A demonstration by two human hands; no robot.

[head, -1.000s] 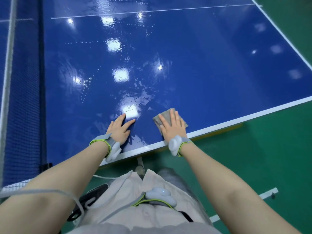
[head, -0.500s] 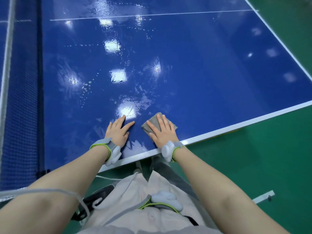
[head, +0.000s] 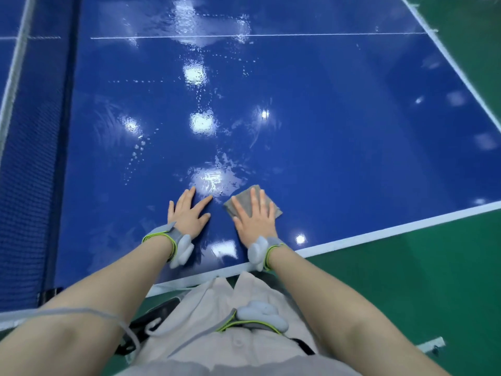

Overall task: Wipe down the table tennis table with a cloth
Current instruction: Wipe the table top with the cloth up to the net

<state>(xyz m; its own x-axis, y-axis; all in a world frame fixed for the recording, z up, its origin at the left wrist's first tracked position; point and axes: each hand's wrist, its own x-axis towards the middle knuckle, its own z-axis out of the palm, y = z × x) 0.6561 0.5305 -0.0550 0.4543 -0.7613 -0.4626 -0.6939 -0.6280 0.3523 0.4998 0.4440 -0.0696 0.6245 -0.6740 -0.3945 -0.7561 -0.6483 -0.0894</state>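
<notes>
Right hand [head: 254,217] lies flat, fingers straight and spread, pressing the grey cloth [head: 252,203] onto the blue table tennis table [head: 339,137]. Cloth sits near the table's near edge line [head: 379,233], at about 6 o'clock on this half, just right of the left hand [head: 188,213]. Left hand is also flat and open, palm on bare tabletop, holding nothing; looks like a brace.

Wet film and droplets [head: 135,156] run from 12 o'clock down to the hands; the stretch toward 3 o'clock looks drier. Net [head: 29,158] is at 9 o'clock.

Judgement: mid-wipe, plenty left. To do it well, keep the palm flat for even pressure, overlap strokes, and work the streaks toward one edge instead of smearing them. Refold the cloth once it's saturated. The bracing hand will leave prints on wet surface, so wipe that patch last.
</notes>
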